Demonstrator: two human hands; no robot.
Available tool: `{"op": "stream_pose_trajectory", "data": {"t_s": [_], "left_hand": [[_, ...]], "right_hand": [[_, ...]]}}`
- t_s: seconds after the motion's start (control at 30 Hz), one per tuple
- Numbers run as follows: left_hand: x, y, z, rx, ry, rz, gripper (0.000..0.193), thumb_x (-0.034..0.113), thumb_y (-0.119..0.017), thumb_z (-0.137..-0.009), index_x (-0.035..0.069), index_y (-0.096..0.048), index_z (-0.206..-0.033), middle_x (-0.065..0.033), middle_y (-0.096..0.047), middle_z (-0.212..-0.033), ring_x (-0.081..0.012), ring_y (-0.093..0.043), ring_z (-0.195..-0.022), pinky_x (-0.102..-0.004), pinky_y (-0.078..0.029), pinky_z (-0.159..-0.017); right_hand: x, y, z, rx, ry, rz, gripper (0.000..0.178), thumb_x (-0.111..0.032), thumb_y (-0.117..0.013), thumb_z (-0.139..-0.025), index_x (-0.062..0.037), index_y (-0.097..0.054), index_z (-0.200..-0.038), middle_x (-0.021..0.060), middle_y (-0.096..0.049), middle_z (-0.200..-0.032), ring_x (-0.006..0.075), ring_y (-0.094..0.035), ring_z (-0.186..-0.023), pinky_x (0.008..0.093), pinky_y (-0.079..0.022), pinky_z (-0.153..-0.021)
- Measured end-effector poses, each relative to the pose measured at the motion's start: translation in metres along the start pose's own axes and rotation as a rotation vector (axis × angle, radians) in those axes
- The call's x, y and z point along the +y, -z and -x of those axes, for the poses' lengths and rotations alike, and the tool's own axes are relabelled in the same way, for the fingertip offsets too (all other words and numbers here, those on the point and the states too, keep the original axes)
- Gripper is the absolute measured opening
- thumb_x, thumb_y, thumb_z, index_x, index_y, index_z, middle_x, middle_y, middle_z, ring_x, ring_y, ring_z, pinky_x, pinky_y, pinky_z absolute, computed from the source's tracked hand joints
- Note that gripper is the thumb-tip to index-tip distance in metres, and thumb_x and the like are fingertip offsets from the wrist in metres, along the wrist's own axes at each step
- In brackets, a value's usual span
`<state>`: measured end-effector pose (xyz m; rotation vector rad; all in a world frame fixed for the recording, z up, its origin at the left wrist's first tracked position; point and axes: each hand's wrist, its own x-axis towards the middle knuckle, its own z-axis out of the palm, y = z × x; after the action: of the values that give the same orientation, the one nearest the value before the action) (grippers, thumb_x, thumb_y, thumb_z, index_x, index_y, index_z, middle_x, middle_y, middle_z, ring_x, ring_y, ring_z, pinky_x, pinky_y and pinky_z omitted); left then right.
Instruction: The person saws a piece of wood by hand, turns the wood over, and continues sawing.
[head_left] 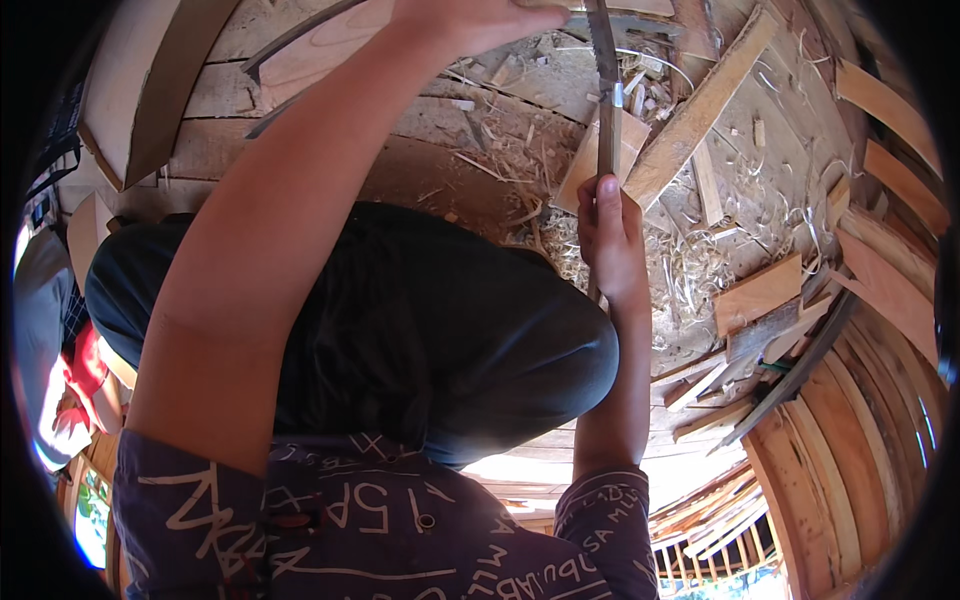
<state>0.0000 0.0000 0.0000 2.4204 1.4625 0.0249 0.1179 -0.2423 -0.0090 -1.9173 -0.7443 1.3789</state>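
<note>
My right hand [612, 240] is closed round the long, straight handle of a narrow saw [604, 50]. A shiny metal collar joins the handle to a dark blade with a toothed edge, which runs up past the top of the picture. At the top edge my left hand [470, 22] has its thumb stretched toward the blade. Its other fingers are mostly out of the picture. Under my left forearm lies a pale curved-looking plank [322, 52]. Just beyond my right fist, a flat piece of wood [628, 142] lies beneath the saw.
Curly wood shavings [690, 265] and chips cover the plank floor. A long board [705, 105] slants at right, with offcuts [760, 292] nearby. A large panel [150, 85] stands at upper left. My bent knee [575, 365] is close to my right forearm. Another person [85, 370] shows at far left.
</note>
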Motion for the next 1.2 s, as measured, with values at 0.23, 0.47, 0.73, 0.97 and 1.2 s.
{"op": "stream_pose_trajectory", "data": {"t_s": [0.23,0.47,0.73,0.97,1.2], "left_hand": [[-0.006,-0.011,-0.005,0.050,-0.024,-0.003,0.088,0.061,-0.064,-0.075,-0.014,-0.052,-0.121,-0.0281,-0.059,-0.121,-0.0411,-0.056,-0.115,-0.0502,-0.044,-0.098],[-0.007,-0.014,-0.004,0.078,-0.049,-0.010,0.087,0.061,-0.064,-0.076,-0.013,-0.052,-0.119,-0.0277,-0.060,-0.119,-0.0406,-0.059,-0.112,-0.0490,-0.046,-0.097],[-0.001,-0.011,0.003,0.080,-0.008,0.014,0.087,0.060,-0.064,-0.076,-0.012,-0.050,-0.123,-0.0271,-0.059,-0.122,-0.0402,-0.056,-0.116,-0.0485,-0.045,-0.098],[-0.002,-0.017,-0.005,0.073,0.000,0.072,0.087,0.060,-0.063,-0.078,-0.013,-0.049,-0.125,-0.0278,-0.059,-0.123,-0.0401,-0.056,-0.117,-0.0463,-0.044,-0.100],[-0.007,-0.015,-0.009,0.108,0.008,0.074,0.088,0.058,-0.063,-0.078,-0.013,-0.048,-0.127,-0.0277,-0.059,-0.122,-0.0394,-0.056,-0.117,-0.0442,-0.045,-0.100]], "right_hand": [[-0.003,-0.004,0.003,0.029,-0.003,0.017,0.055,-0.050,-0.033,-0.104,-0.0071,-0.049,-0.074,-0.0053,-0.036,-0.057,0.0059,-0.032,-0.050,0.0255,-0.025,-0.046],[-0.011,-0.005,-0.011,0.070,0.089,0.100,0.060,-0.055,-0.030,-0.104,-0.0081,-0.048,-0.071,-0.0049,-0.035,-0.055,0.0063,-0.032,-0.047,0.0256,-0.024,-0.044],[-0.019,-0.001,0.016,0.080,-0.032,0.148,0.058,-0.054,-0.028,-0.104,-0.0098,-0.044,-0.070,-0.0053,-0.033,-0.054,0.0058,-0.030,-0.046,0.0257,-0.022,-0.043],[-0.015,0.006,0.007,0.063,-0.023,0.132,0.058,-0.052,-0.031,-0.104,-0.0069,-0.048,-0.072,-0.0044,-0.036,-0.057,0.0065,-0.032,-0.050,0.0267,-0.025,-0.047],[-0.024,0.015,-0.005,0.051,-0.050,0.065,0.055,-0.048,-0.040,-0.104,-0.0028,-0.048,-0.073,-0.0020,-0.040,-0.064,0.0090,-0.034,-0.063,0.0289,-0.030,-0.056]]}}
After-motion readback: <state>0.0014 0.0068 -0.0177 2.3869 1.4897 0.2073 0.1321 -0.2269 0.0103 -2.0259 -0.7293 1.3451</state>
